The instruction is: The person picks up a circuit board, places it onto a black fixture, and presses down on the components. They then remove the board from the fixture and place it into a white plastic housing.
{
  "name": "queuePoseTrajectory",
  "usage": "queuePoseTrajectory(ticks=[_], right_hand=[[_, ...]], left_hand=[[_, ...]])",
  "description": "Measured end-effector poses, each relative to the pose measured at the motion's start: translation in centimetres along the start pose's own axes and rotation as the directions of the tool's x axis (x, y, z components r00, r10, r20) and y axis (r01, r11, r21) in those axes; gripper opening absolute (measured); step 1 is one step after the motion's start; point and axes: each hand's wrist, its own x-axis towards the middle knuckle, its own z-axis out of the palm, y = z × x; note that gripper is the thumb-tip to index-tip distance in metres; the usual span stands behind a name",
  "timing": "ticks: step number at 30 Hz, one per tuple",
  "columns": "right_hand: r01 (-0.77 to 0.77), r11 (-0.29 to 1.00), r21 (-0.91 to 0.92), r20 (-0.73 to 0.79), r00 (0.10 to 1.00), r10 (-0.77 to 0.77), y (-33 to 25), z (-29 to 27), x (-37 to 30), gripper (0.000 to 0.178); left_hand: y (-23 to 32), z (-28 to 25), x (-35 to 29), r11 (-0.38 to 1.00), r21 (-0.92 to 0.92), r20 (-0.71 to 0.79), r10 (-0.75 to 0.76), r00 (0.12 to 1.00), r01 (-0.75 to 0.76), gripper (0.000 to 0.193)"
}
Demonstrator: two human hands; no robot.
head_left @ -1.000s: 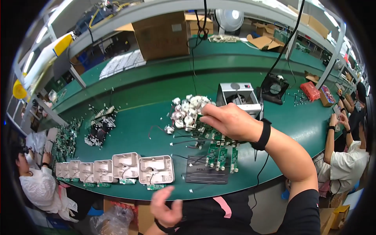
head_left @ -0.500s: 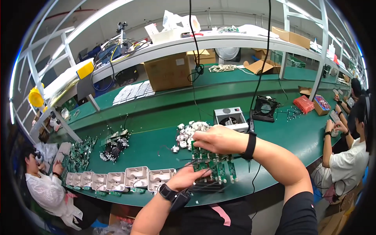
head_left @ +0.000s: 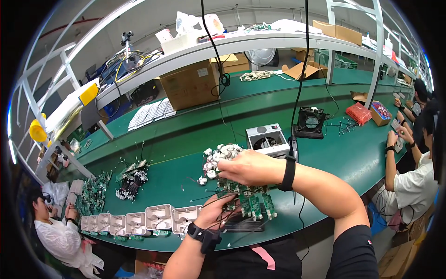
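My left hand (head_left: 213,211) is closed at the near side of a cluster of green circuit boards (head_left: 254,207), thumb on top. It seems to grip a circuit board there; thin dark wires run past its fingers. My right hand (head_left: 253,168) reaches over the far side of the cluster, its fingers pinched together and pointing left. Whatever lies between those fingertips is hidden. Just beyond them is a heap of white round parts with wires (head_left: 223,156). A dark slatted block (head_left: 246,223) sits partly beneath the boards.
Open light-grey plastic housings (head_left: 158,216) line the left front edge. Behind them lie a bundle of black wires (head_left: 132,185) and heaped circuit boards (head_left: 95,193). A white box with a fan (head_left: 267,139) and a black fan frame (head_left: 310,123) stand behind my right hand. Co-workers sit at both sides.
The view has shifted slightly. My left hand has drawn back left from across the boards, its thumb no longer reaching over them. My right hand stays pinched near the white parts.
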Motion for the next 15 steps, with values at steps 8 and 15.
queuePoseTrajectory(ticks=[8,15], right_hand=[[-0.067,0.997,-0.037,-0.014,0.998,0.067,1.7,2.2,0.0,0.018],[-0.079,0.997,0.024,-0.079,0.994,0.081,1.5,3.0,0.3,0.015]], left_hand=[[-0.5,0.2,1.2,0.956,-0.265,0.241,-0.057,0.969,0.122,0.028],[-1.1,-3.9,2.8,0.992,-0.117,0.41,-0.003,0.912,0.056,0.024]])
